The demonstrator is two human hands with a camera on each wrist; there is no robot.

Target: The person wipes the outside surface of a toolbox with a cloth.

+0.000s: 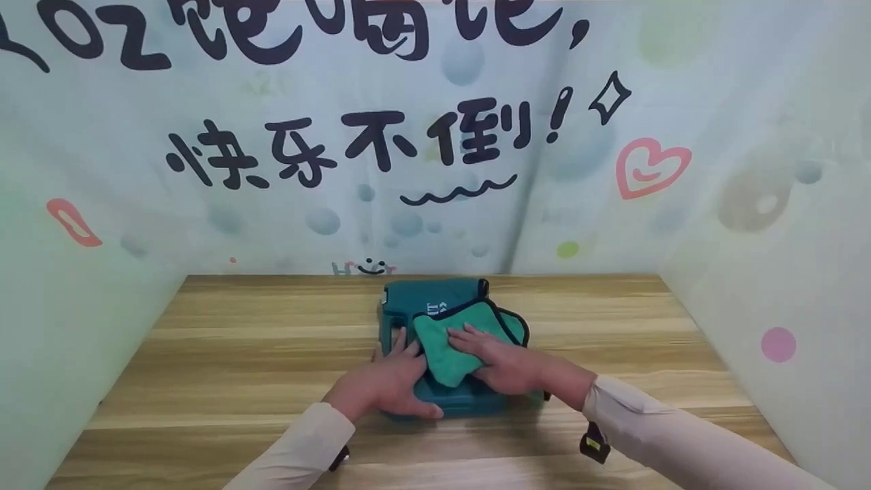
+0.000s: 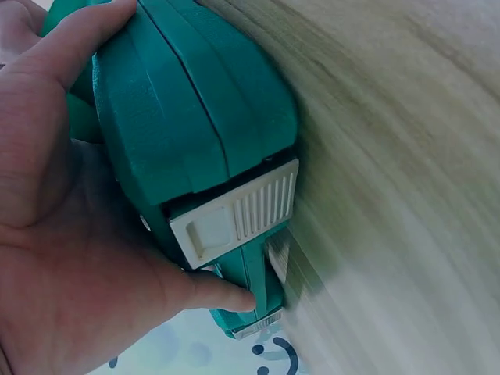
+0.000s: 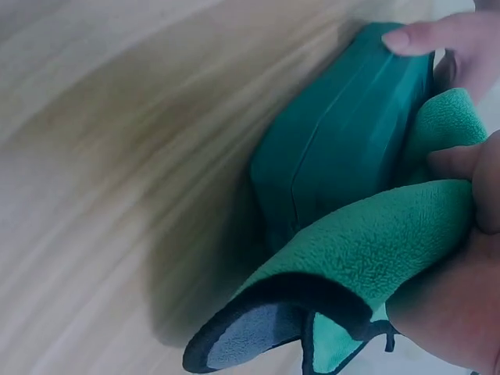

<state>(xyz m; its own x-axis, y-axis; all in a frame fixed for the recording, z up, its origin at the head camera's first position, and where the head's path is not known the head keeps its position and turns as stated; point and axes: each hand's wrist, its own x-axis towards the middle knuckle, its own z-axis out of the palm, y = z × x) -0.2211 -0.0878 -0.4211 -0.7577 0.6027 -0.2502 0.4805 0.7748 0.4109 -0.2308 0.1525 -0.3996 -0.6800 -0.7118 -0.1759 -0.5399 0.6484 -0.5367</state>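
Observation:
A teal-green hard plastic carrying case (image 1: 456, 406) lies flat on the wooden table, with pale latches (image 2: 238, 215) and a handle along its left side. My left hand (image 1: 388, 381) grips its front left corner, thumb over the front edge and fingers reaching to the handle. On top of the case is a green cloth (image 1: 446, 350) with black edging. My right hand (image 1: 507, 364) holds this cloth against the lid, fingers lying over it and the thumb at its near side. In the right wrist view a fold of the cloth, grey underneath, hangs past the case's side.
The wooden table (image 1: 258, 354) spreads out on both sides of the case. Behind it stands a printed backdrop (image 1: 381, 224) with dark lettering, and pale panels (image 1: 782, 272) close in at the sides. Dark straps hang beneath both sleeves.

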